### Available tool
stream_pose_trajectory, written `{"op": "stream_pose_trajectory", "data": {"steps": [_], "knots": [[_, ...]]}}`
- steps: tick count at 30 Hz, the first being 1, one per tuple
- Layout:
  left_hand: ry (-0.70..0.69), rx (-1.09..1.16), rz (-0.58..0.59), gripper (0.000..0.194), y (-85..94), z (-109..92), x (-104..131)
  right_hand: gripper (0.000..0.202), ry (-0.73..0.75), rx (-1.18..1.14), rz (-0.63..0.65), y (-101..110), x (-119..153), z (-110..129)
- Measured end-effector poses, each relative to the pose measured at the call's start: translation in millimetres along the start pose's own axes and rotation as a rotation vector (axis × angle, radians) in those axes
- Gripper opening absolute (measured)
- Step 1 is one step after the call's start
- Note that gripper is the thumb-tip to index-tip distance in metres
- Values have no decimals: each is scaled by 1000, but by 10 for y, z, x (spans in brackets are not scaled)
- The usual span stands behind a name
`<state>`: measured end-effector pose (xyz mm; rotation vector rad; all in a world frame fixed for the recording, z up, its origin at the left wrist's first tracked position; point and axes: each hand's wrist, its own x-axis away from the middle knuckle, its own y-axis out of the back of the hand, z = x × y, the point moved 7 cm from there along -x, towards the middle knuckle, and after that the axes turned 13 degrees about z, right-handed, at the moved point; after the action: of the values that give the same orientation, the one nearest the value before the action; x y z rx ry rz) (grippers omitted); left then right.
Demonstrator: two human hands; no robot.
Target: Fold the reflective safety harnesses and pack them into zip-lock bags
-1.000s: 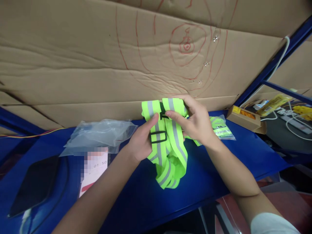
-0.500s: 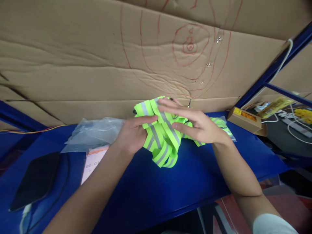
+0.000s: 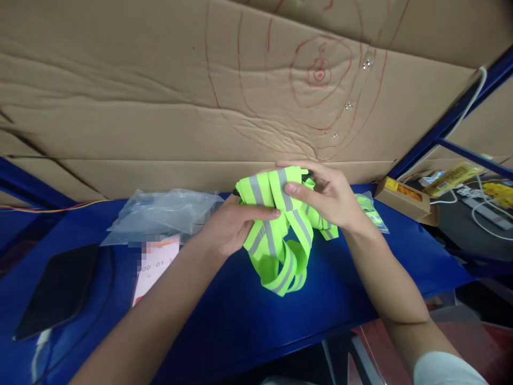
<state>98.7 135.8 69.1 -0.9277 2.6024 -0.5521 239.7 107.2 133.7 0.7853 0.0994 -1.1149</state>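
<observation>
Neon yellow-green straps with grey reflective stripes [image 3: 262,235] are bunched between my two hands above the blue table. My left hand [image 3: 236,222] grips the bundle from the left, its thumb lying across the front. My right hand [image 3: 326,195] pinches the upper right part, thumb in front and fingers behind. Loops of strap hang below the hands. Black bits show at the bundle's upper edges. The fingers behind the straps are mostly hidden.
On the blue table [image 3: 240,326] lie a clear plastic bag [image 3: 160,214], a phone showing a timer [image 3: 156,264] and a black device with a cable [image 3: 58,289]. Right: a bagged neon item [image 3: 371,211] and a small cardboard box [image 3: 403,199]. Cardboard [image 3: 140,128] stands behind.
My right hand has closed on the upper part of the straps, its fingers now behind them. The bundle has shifted slightly right, and its loops hang lower and more open.
</observation>
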Motion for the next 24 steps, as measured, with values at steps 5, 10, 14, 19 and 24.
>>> {"op": "stream_pose_trajectory", "data": {"steps": [5,10,14,19,24], "knots": [[-33,27,3,64,-4,-22,-58,62,54,205,90,-37,-4,32],[56,73,34,46,19,94,-60,48,152,224,-31,-6,54,158],[57,86,109,49,33,123,-14,41,297,309,-113,2,107,279],[-32,163,231,75,-63,-24,27,21,444,415,-114,-58,101,296],[-134,171,34,49,18,-108,-32,35,474,587,-13,-220,32,160]]}}
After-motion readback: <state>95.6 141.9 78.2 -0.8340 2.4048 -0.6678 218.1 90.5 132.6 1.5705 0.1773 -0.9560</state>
